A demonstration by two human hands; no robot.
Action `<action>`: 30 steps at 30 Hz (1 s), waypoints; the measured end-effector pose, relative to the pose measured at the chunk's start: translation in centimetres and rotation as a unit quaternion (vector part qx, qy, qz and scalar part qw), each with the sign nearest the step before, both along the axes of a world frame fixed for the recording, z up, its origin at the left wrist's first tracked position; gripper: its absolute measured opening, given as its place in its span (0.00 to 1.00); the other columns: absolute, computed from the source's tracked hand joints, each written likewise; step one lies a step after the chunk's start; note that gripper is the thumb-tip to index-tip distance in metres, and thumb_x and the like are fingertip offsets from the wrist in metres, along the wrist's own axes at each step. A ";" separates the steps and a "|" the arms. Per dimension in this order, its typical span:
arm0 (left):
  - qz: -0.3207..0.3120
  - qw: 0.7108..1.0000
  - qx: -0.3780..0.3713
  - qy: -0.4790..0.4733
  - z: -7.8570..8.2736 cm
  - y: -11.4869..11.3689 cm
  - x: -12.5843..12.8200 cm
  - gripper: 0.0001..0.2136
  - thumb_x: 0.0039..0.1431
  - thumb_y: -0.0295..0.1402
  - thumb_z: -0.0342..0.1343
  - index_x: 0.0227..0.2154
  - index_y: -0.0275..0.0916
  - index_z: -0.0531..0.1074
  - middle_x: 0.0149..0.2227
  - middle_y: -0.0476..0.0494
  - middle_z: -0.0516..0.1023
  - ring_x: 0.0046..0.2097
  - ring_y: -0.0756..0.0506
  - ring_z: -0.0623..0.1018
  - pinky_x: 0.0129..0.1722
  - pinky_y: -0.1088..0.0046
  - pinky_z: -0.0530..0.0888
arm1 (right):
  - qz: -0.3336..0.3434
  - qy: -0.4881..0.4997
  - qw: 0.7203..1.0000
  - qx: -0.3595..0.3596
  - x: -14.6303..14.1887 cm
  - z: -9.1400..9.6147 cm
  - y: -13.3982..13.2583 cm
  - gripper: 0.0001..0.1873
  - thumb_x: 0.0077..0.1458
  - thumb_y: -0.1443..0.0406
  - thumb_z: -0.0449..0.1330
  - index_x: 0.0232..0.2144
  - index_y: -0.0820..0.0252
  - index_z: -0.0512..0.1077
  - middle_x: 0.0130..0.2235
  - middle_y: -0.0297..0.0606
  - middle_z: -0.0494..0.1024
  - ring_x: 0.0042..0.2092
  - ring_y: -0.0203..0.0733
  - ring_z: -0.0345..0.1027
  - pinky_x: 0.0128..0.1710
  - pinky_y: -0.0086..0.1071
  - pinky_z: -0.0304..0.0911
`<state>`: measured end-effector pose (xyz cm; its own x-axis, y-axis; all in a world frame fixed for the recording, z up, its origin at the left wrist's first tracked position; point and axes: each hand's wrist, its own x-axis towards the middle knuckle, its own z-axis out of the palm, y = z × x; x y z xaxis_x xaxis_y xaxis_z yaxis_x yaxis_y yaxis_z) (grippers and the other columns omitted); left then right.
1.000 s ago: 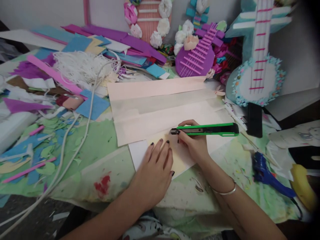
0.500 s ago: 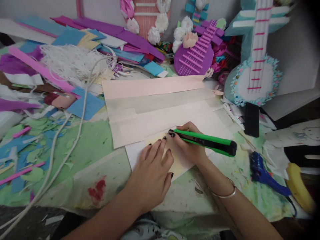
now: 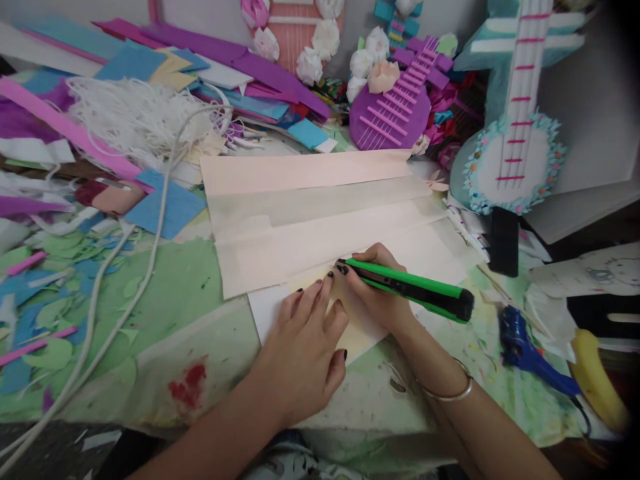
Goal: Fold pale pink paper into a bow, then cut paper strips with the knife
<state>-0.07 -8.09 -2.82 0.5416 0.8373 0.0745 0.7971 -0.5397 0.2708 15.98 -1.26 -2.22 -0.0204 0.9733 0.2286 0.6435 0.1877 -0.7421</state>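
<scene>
My right hand (image 3: 376, 293) is closed round a green and black utility knife (image 3: 415, 289), its tip pointing left onto a pale yellow sheet (image 3: 356, 331) near the table's front edge. My left hand (image 3: 309, 340) lies flat with fingers stretched out, pressing that sheet and a white sheet (image 3: 266, 308) under it. Its fingertips almost touch the knife's tip. Just behind both hands lie overlapping cream and peach paper sheets (image 3: 305, 207).
Coloured paper scraps (image 3: 60, 293) and white cord (image 3: 140, 120) cover the left side. Paper guitars, purple (image 3: 395, 110) and teal (image 3: 510, 153), stand at the back. A black block (image 3: 503, 240), blue glue gun (image 3: 530, 350) and a yellow object (image 3: 597, 377) lie at right.
The knife's rear end has swung down towards me, from level to tilted, while its tip stayed near my left fingertips. My left hand stayed flat on the sheet.
</scene>
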 end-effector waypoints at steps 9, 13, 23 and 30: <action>0.008 1.000 0.012 0.005 -0.5 -0.1 0.1 0.32 0.61 0.43 0.42 0.62 0.24 0.54 0.65 0.28 0.52 0.64 0.34 0.55 0.58 0.52 0.54 | -0.011 0.016 1.000 -0.010 -0.4 0.3 -0.2 0.08 0.48 0.61 0.61 0.28 0.55 0.65 0.30 0.34 0.77 0.32 0.38 0.71 0.32 0.32 0.63; 0.007 1.000 0.007 0.009 -0.5 -0.1 0.1 0.32 0.61 0.44 0.41 0.62 0.24 0.54 0.65 0.28 0.52 0.64 0.34 0.55 0.58 0.53 0.54 | -0.006 0.024 1.000 -0.011 -0.6 0.4 -0.2 0.07 0.48 0.61 0.61 0.28 0.55 0.65 0.30 0.33 0.77 0.31 0.37 0.71 0.31 0.31 0.64; 0.008 1.000 0.015 0.018 -0.3 0.0 0.1 0.32 0.61 0.44 0.41 0.61 0.24 0.55 0.65 0.28 0.54 0.63 0.34 0.57 0.57 0.52 0.56 | -0.010 0.004 1.000 0.001 -0.5 -0.1 -0.3 0.07 0.47 0.62 0.62 0.27 0.55 0.66 0.28 0.32 0.77 0.27 0.35 0.70 0.28 0.28 0.64; 0.006 1.000 0.017 0.011 -0.4 0.0 0.1 0.32 0.61 0.43 0.41 0.62 0.24 0.54 0.65 0.27 0.53 0.63 0.33 0.56 0.57 0.51 0.56 | -0.021 0.005 1.000 0.011 -0.7 0.1 -0.3 0.07 0.47 0.61 0.61 0.26 0.55 0.66 0.27 0.32 0.77 0.27 0.36 0.70 0.28 0.29 0.65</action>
<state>-0.01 -8.11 -3.23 0.5333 0.8410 0.0913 0.8092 -0.5387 0.2346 15.32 -1.59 -2.10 0.0227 0.9679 0.2504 0.6437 0.1775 -0.7444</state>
